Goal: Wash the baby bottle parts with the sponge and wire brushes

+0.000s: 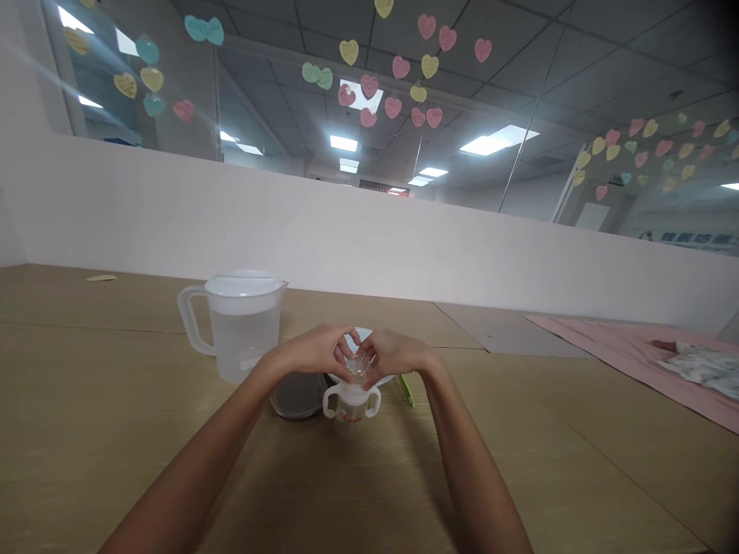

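Observation:
In the middle of the view my left hand (323, 350) and my right hand (398, 354) are raised, fingers curved in toward each other. Their fingertips come together in a heart-like outline, thumbs pointing down, and neither appears to grip anything. Just below and behind them is a clear baby bottle (351, 412) with two white side handles and red print; its upper part shows through the gap. Behind my hands a pale bowl or plate (363, 333) is mostly hidden. A dark round lid or dish (297, 396) lies beneath my left wrist. Right of the bottle is a green utensil-like strip (407, 391).
A lidded translucent pitcher (245, 338) with liquid stands left of my hands. At the right, a pink cloth (606, 350) bears a whitish patterned bundle (701, 368). A low white wall (369, 246) with glass above it borders the wooden table (323, 500).

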Action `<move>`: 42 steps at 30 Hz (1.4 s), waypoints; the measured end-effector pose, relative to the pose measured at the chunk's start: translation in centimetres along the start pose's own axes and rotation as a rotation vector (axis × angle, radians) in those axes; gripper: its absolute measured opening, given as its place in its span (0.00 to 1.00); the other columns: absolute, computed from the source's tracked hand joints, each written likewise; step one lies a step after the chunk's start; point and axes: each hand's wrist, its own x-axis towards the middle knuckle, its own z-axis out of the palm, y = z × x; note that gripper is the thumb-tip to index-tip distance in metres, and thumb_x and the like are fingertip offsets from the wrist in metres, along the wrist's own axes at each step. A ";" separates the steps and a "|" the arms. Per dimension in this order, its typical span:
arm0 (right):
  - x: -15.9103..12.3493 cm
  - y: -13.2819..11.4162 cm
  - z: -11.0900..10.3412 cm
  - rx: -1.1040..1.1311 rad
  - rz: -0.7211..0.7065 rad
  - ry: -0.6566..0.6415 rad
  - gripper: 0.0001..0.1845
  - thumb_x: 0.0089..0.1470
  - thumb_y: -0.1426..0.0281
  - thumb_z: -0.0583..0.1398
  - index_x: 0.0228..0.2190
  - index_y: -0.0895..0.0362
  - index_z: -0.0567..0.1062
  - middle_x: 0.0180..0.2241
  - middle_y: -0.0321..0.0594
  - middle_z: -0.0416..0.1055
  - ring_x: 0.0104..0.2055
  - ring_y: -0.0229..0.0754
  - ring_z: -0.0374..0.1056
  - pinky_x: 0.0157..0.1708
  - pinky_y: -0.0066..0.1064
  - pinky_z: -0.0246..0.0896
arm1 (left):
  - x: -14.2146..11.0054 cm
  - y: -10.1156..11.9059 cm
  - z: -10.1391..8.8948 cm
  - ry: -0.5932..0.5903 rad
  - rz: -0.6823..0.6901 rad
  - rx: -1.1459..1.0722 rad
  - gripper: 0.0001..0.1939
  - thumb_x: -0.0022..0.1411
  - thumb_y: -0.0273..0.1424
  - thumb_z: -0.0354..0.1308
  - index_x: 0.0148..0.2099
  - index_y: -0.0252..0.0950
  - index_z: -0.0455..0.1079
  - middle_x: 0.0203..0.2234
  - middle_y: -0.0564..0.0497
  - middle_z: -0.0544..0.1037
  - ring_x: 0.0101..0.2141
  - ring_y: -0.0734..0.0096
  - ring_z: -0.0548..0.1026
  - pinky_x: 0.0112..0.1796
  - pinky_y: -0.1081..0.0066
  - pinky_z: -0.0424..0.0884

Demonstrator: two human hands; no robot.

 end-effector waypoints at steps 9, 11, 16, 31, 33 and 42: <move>-0.4 0.3 -0.3 0.105 -0.021 -0.031 0.31 0.30 0.63 0.68 0.40 0.58 0.72 0.36 0.39 0.71 0.36 0.42 0.67 0.31 0.26 0.60 | -1.2 -0.1 -1.5 -0.078 -0.060 0.049 0.38 0.40 0.38 0.65 0.54 0.39 0.56 0.42 0.47 0.72 0.42 0.64 0.70 0.40 0.69 0.66; -0.9 0.6 -0.6 0.149 -0.020 -0.020 0.35 0.31 0.62 0.68 0.44 0.58 0.69 0.40 0.41 0.70 0.38 0.42 0.67 0.33 0.27 0.61 | -2.3 -0.3 -2.8 -0.053 -0.124 0.051 0.42 0.41 0.38 0.64 0.58 0.39 0.51 0.47 0.45 0.69 0.46 0.64 0.68 0.44 0.68 0.64; -2.0 1.3 -1.2 0.202 -0.029 0.070 0.38 0.33 0.60 0.67 0.48 0.58 0.67 0.43 0.44 0.68 0.40 0.42 0.66 0.36 0.30 0.62 | -3.5 -0.9 -4.6 -0.012 -0.183 0.075 0.41 0.44 0.39 0.62 0.59 0.38 0.51 0.48 0.45 0.68 0.48 0.64 0.66 0.46 0.69 0.62; -0.5 -1.0 0.3 -0.009 -0.075 0.041 0.25 0.35 0.62 0.66 0.38 0.55 0.70 0.36 0.38 0.69 0.34 0.40 0.65 0.27 0.25 0.55 | 1.2 -1.6 2.1 -0.232 -0.031 0.277 0.21 0.33 0.43 0.65 0.30 0.36 0.67 0.22 0.56 0.69 0.24 0.72 0.67 0.26 0.75 0.59; -0.3 -0.6 0.2 0.012 -0.104 0.023 0.25 0.36 0.61 0.65 0.39 0.55 0.70 0.36 0.37 0.69 0.34 0.39 0.65 0.27 0.25 0.55 | 1.3 -2.0 2.1 -0.222 -0.044 0.261 0.22 0.32 0.42 0.65 0.30 0.36 0.66 0.22 0.56 0.68 0.24 0.72 0.66 0.25 0.75 0.59; -0.2 0.4 -0.4 0.160 -0.101 -0.074 0.27 0.38 0.57 0.64 0.41 0.54 0.69 0.38 0.37 0.69 0.34 0.37 0.66 0.29 0.24 0.57 | 1.6 -2.5 2.3 -0.256 -0.035 0.228 0.23 0.31 0.46 0.65 0.25 0.35 0.66 0.19 0.56 0.67 0.23 0.73 0.65 0.22 0.75 0.55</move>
